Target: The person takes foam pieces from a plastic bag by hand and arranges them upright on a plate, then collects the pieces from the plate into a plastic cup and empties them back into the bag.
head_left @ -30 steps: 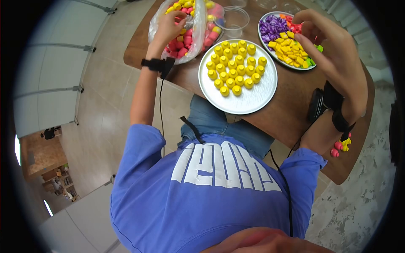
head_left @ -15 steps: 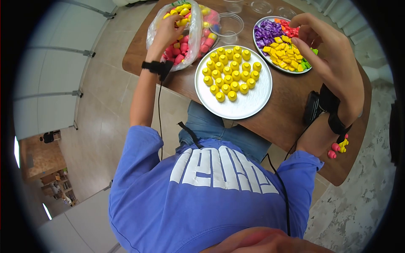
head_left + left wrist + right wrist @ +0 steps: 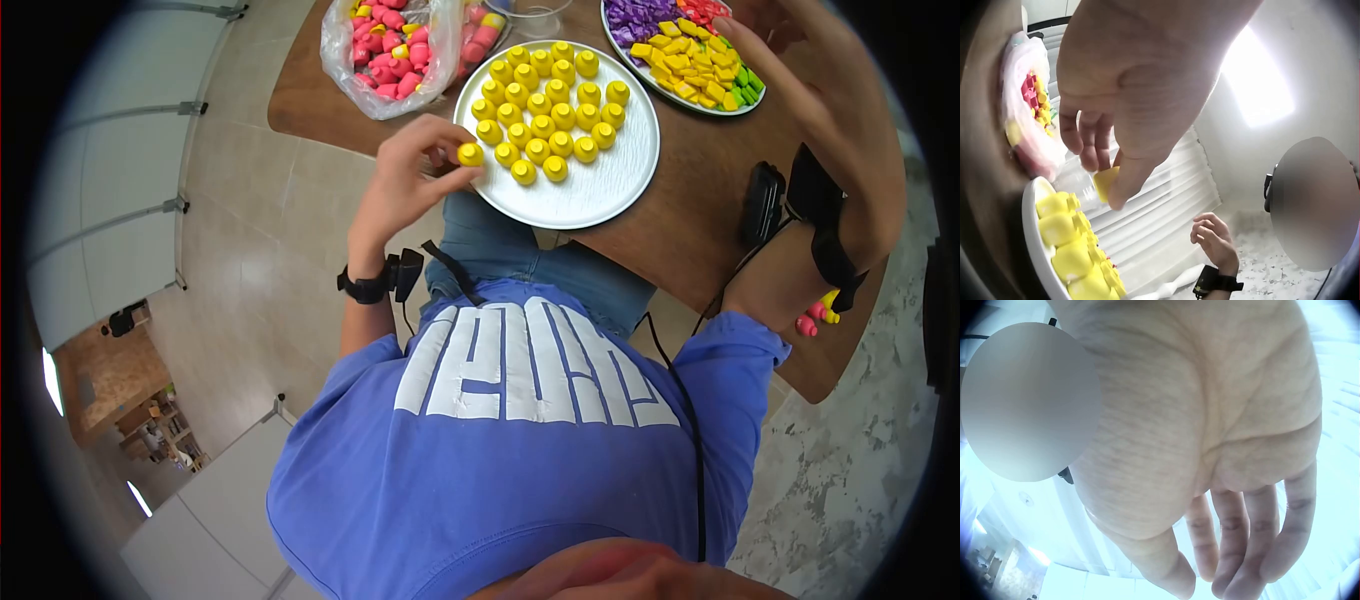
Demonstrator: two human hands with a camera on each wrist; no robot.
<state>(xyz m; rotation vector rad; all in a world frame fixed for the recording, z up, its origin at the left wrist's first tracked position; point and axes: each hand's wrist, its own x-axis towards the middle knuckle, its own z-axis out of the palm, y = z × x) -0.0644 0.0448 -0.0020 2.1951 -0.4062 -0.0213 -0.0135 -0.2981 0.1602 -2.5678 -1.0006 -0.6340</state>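
My left hand pinches a small yellow bottle-shaped piece between thumb and fingers, at the left rim of a round white plate. Many similar yellow pieces stand upright on that plate, grouped toward its left and far side. In the left wrist view the held piece is above the plate's row. My right hand is raised over the right of the table, beside a second plate; its palm and loosely bent fingers show nothing held in the right wrist view.
A clear plastic bag of pink and yellow pieces lies at the back left. The second plate carries purple, red, yellow and green pieces. A clear plastic cup stands behind. Several pink and yellow pieces lie near the right table edge.
My left hand has come out of the bag, down and to the right to the plate's edge, with a yellow bottle-shaped piece in its fingers. My right hand stays raised.
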